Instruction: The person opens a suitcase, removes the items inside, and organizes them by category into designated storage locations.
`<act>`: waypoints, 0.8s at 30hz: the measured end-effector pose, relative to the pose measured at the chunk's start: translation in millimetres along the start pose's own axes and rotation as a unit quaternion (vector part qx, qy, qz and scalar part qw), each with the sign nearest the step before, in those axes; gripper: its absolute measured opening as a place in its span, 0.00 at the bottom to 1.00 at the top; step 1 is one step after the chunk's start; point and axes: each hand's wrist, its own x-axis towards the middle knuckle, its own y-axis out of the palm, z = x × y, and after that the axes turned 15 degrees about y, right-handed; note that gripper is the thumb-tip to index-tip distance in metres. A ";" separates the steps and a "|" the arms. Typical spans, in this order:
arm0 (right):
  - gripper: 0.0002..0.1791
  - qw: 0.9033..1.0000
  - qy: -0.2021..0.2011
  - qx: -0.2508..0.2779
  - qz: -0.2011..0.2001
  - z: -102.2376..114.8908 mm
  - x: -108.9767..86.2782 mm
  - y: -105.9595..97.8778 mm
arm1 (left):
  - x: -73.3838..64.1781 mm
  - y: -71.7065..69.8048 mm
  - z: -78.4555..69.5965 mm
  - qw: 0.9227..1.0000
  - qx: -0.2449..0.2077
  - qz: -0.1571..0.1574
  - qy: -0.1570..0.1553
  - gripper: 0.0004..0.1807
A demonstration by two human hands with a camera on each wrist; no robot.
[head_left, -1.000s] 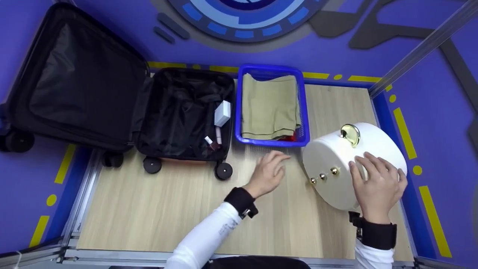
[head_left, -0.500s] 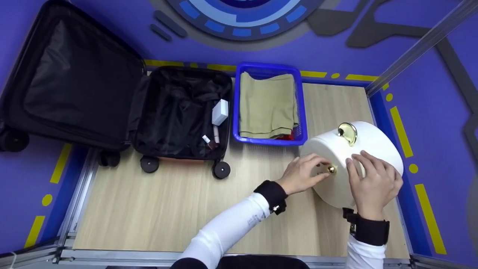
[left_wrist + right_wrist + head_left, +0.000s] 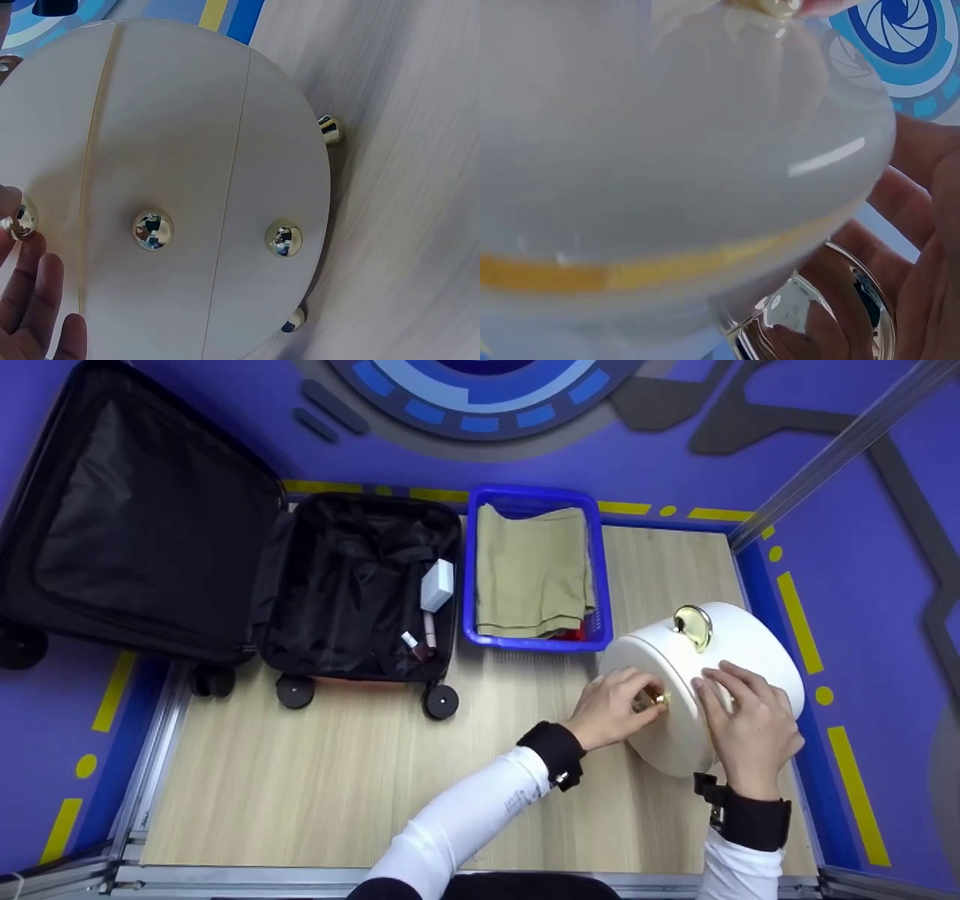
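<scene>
A white rounded box (image 3: pixel 757 637) lies with its round front turned to the left. Gold knobs stud that front, and a gold ear-shaped piece (image 3: pixel 694 628) rises from its top. My left hand (image 3: pixel 611 709) pinches the gold knob (image 3: pixel 24 219) of the uppermost front section, where a gap shows along the seam. Two other gold knobs, a middle knob (image 3: pixel 153 229) and a lower knob (image 3: pixel 284 238), stay untouched. With curled fingers, my right hand (image 3: pixel 754 727) holds the top of the box. In the right wrist view its fingers are around a shiny gold piece (image 3: pixel 817 307).
A blue basket (image 3: pixel 536 644) with folded khaki cloth (image 3: pixel 532 570) stands left of the box. Further left an open black suitcase (image 3: pixel 345 577) holds a small white carton (image 3: pixel 437 585), a pink tube (image 3: pixel 429 630) and a small dark bottle (image 3: pixel 417 649). Walls border the table (image 3: pixel 360 795).
My left hand has moved right from above the table to the box and taken hold of a knob. A seam gap now shows at the front. The right hand has stayed on the box.
</scene>
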 end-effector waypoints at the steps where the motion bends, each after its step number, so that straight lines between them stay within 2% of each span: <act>1: 0.15 1.000 -0.003 0.001 0.004 -0.2 0.4 -0.4 | -1.3 -1.2 0.6 1.000 -0.003 0.002 0.000 0.14; 8: 0.14 1.000 -0.001 0.001 0.024 0.0 2.5 -2.2 | -15.5 -14.5 5.2 1.000 -0.026 0.007 -0.007 0.14; 16: 0.14 1.000 -0.013 0.012 0.020 -2.1 3.1 -0.9 | -41.6 -29.8 10.0 0.998 -0.065 -0.025 0.010 0.13; 21: 0.14 1.000 -0.008 0.012 0.022 -1.6 2.2 -2.2 | -57.7 -42.7 13.6 0.995 -0.091 -0.034 0.023 0.11; 24: 0.15 1.000 -0.003 0.011 0.026 -1.4 1.3 -2.9 | -66.9 -48.6 15.6 0.995 -0.091 -0.039 0.033 0.11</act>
